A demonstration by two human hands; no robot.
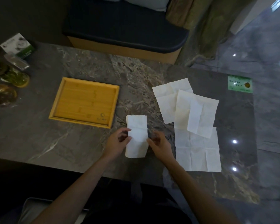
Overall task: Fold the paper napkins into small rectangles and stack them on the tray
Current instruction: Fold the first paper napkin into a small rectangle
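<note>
Fingers [129,129] of both hands pinch folded napkin [137,136] edges — wooden tray [115,104] bare, just left.

Both hands [118,141] [160,145] forward (fingers [128,130] curled)

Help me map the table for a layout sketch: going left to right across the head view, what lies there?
Glass jars → wooden tray → left hand → folded napkin → right hand → unfolded napkins → green card.
</note>
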